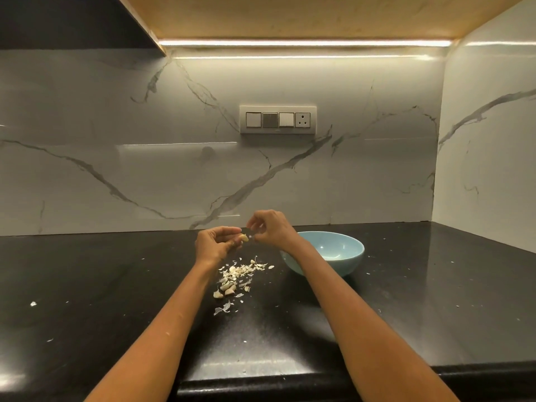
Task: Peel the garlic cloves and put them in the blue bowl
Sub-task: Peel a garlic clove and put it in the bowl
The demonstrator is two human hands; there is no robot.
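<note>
My left hand (216, 243) pinches a pale garlic clove (243, 237) above the black counter. Just right of the clove, my right hand (268, 227) has its fingertips pinched together on a small bit of skin (251, 235) at the clove's end. Below both hands lies a heap of papery peels (242, 269), with a few unpeeled cloves (226, 288) at its near end. The blue bowl (342, 250) stands to the right, partly behind my right forearm; what shows of its inside is bare.
The black counter (101, 285) carries scattered white flecks of peel. A marble backsplash (145, 169) rises behind it and a wall closes the right side. A switch panel (278, 119) sits on the backsplash. The counter's front edge (261, 381) runs near the bottom.
</note>
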